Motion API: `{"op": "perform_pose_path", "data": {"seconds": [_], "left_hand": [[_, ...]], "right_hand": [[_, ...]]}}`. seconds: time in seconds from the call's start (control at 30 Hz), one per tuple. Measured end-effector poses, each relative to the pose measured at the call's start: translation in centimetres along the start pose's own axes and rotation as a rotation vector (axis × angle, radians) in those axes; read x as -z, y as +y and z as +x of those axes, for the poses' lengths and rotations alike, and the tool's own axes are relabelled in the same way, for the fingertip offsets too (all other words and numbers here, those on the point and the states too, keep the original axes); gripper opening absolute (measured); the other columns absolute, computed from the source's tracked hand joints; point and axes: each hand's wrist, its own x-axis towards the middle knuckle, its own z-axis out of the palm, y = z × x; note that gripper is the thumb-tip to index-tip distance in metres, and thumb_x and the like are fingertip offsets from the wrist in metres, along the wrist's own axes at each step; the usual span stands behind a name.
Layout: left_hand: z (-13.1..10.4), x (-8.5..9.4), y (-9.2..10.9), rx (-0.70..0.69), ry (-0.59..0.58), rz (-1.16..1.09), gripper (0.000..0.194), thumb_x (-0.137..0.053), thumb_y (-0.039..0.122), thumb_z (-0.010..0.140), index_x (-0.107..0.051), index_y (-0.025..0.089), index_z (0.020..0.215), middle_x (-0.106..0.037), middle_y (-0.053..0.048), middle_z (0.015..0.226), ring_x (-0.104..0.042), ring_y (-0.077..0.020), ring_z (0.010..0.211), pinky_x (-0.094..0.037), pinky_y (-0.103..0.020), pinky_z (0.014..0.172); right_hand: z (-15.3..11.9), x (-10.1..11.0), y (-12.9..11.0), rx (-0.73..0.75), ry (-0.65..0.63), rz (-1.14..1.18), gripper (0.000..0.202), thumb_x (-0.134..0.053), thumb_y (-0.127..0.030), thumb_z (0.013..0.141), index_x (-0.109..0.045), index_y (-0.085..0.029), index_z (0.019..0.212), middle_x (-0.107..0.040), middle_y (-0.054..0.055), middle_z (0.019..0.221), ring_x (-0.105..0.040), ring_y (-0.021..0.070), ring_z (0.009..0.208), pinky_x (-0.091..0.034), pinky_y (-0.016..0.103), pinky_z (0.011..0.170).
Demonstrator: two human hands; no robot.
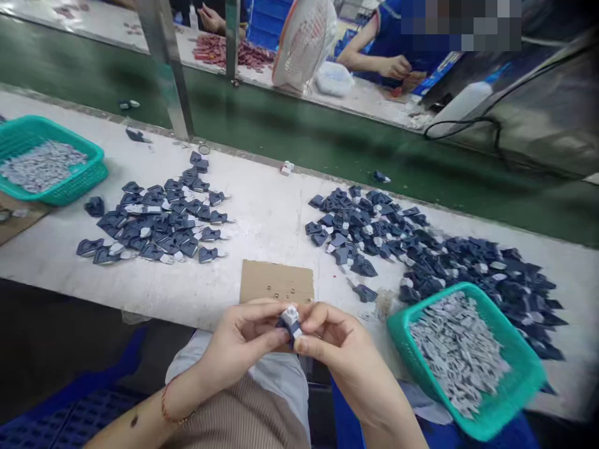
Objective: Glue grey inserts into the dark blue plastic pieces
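Observation:
A small navy and white plastic part [291, 319] is pinched between both hands, over the front edge of the table. My left hand [248, 340] grips it from the left with thumb and fingers. From the right, my right hand [334, 340] closes thumb and forefinger on it. Just beyond lies a piece of brown cardboard [276, 280] with several tiny metal bits on it. A pile of navy parts [159, 218] spreads over the table at left. The larger heap of navy parts [365, 224] stretches across the right side.
One green basket [96, 178] of small grey-white pieces stands at far left, another green basket [528, 386] at right front. Behind a green ledge [262, 125] with metal posts [168, 75] are a fan [304, 43], a white bottle [461, 106] and other people's hands [397, 67].

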Motion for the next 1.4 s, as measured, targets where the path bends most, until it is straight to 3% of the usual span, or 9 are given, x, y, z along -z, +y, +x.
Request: {"op": "perform_pose_path", "data": {"seconds": [0.17, 0.3, 0.63, 0.83, 0.9, 1.03, 1.23, 1.3, 1.4], "left_hand": [[0.4, -0.7, 0.9, 0.107, 0.023, -0.068, 0.022, -0.077, 0.025, 0.078, -0.079, 0.029, 0.099, -0.077, -0.004, 0.096, -0.069, -0.0180, 0.095, -0.054, -0.023, 0.086], [0.6, -1.0, 0.7, 0.239, 0.047, -0.187, 0.027, -0.078, 0.034, 0.076, -0.078, 0.028, 0.102, -0.078, -0.003, 0.092, -0.069, -0.0162, 0.085, -0.054, -0.024, 0.080], [1.1, -2.0, 0.7, 0.272, 0.039, -0.187, 0.031, -0.079, 0.024, 0.075, -0.075, 0.024, 0.106, -0.077, -0.005, 0.101, -0.069, -0.0168, 0.094, -0.052, -0.026, 0.090], [2.4, -1.7, -0.1, 0.271, 0.066, -0.103, 0.030, -0.075, 0.029, 0.079, -0.070, 0.020, 0.107, -0.075, -0.005, 0.093, -0.067, -0.0126, 0.072, -0.053, -0.022, 0.068], [3.5, -1.3, 0.3, 0.232, 0.052, -0.033, 0.038, -0.069, 0.032, 0.084, -0.064, 0.019, 0.120, -0.074, -0.006, 0.098, -0.064, -0.0107, 0.067, -0.052, -0.022, 0.065], [7.3, 0.0, 3.0, 0.092, 0.072, 0.210, 0.046, -0.066, 0.029, 0.086, -0.056, 0.015, 0.130, -0.073, -0.009, 0.107, -0.064, -0.0126, 0.073, -0.054, -0.027, 0.075], [17.0, 2.9, 7.2, 0.002, 0.299, 0.379, 0.026, -0.065, 0.009, 0.080, -0.066, 0.012, 0.106, -0.072, -0.008, 0.100, -0.061, -0.0108, 0.066, -0.053, -0.027, 0.074], [20.5, 3.9, 7.8, -0.016, 0.333, 0.399, 0.015, -0.061, 0.005, 0.081, -0.067, 0.012, 0.093, -0.071, -0.005, 0.095, -0.060, -0.0095, 0.066, -0.053, -0.026, 0.075], [24.9, 5.3, 8.3, -0.008, 0.360, 0.464, 0.010, -0.059, 0.004, 0.083, -0.065, 0.012, 0.084, -0.068, -0.004, 0.089, -0.061, -0.0105, 0.069, -0.053, -0.025, 0.073]], "right_hand": [[0.0, -0.7, 1.0, 0.084, 0.109, 0.027, 0.020, -0.086, -0.025, 0.066, -0.067, -0.022, 0.070, -0.066, -0.003, 0.075, -0.061, 0.0093, 0.073, -0.049, 0.016, 0.065], [-0.3, -0.5, 1.0, 0.125, 0.083, 0.045, 0.014, -0.081, -0.032, 0.075, -0.072, -0.024, 0.082, -0.068, -0.002, 0.081, -0.061, 0.0088, 0.070, -0.051, 0.017, 0.065], [-0.5, -0.8, 1.3, 0.211, 0.235, -0.056, 0.015, -0.078, -0.032, 0.076, -0.071, -0.023, 0.085, -0.070, 0.000, 0.080, -0.065, 0.0125, 0.074, -0.052, 0.019, 0.068], [-0.9, 0.1, 1.5, 0.285, 0.222, -0.150, 0.019, -0.073, -0.039, 0.080, -0.075, -0.024, 0.093, -0.071, 0.005, 0.092, -0.068, 0.0188, 0.085, -0.056, 0.025, 0.074], [-1.3, 1.6, 1.4, 0.293, 0.271, -0.242, 0.025, -0.071, -0.042, 0.080, -0.075, -0.024, 0.096, -0.073, 0.007, 0.094, -0.069, 0.0216, 0.086, -0.057, 0.028, 0.076], [-3.2, 6.6, 0.7, 0.341, 0.644, -0.475, 0.032, -0.067, -0.051, 0.078, -0.075, -0.024, 0.093, -0.074, 0.009, 0.104, -0.069, 0.0261, 0.096, -0.057, 0.030, 0.083], [-6.9, 16.1, -1.3, 0.141, 1.106, -0.813, 0.046, -0.059, -0.059, 0.073, -0.073, -0.025, 0.100, -0.074, 0.008, 0.103, -0.070, 0.0317, 0.091, -0.058, 0.036, 0.066], [-7.4, 18.3, -1.5, 0.078, 1.150, -0.926, 0.046, -0.055, -0.060, 0.072, -0.073, -0.025, 0.096, -0.073, 0.009, 0.098, -0.069, 0.0306, 0.080, -0.056, 0.038, 0.060], [-6.9, 20.1, -1.4, 0.099, 1.043, -1.081, 0.043, -0.050, -0.057, 0.077, -0.073, -0.025, 0.094, -0.071, 0.009, 0.098, -0.067, 0.0276, 0.075, -0.054, 0.038, 0.059]]}}
